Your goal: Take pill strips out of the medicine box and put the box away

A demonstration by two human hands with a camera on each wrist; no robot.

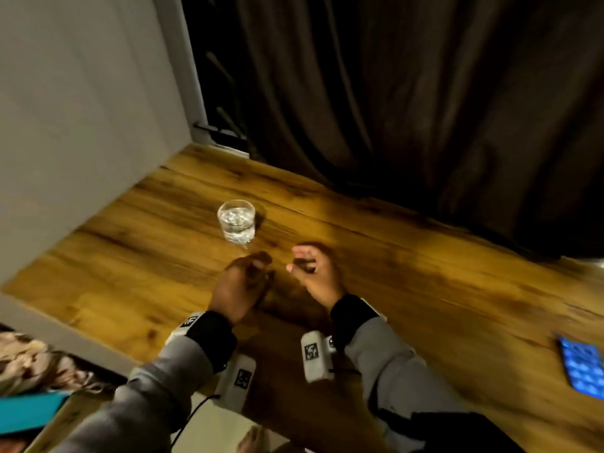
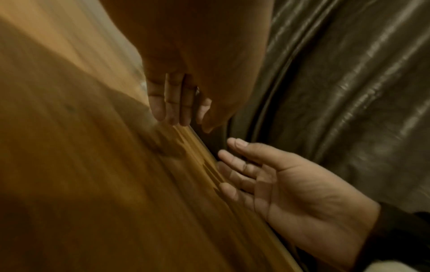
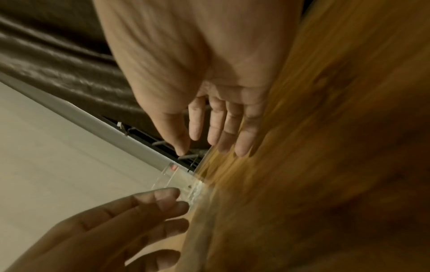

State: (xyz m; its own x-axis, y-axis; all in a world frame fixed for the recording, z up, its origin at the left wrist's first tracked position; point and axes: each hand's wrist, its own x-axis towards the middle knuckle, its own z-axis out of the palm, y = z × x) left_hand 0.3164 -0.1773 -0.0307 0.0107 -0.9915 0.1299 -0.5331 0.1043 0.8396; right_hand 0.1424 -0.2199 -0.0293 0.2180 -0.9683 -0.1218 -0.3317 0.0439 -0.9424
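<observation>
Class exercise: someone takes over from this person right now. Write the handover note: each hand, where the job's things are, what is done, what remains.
Left hand: empty, fingers relaxed, over the wooden table.
Right hand: empty, loosely curled, beside the left.
Glass of water stands just beyond the hands.
A blue blister-like pill strip lies at the table's right edge; too blurred to be sure.
Medicine box: not in view.
Done: possibly strip out. Left: cannot confirm the box is stored.

glass (image 1: 236, 221) on table (image 1: 425, 263), behind hands (image 1: 277, 279)
</observation>
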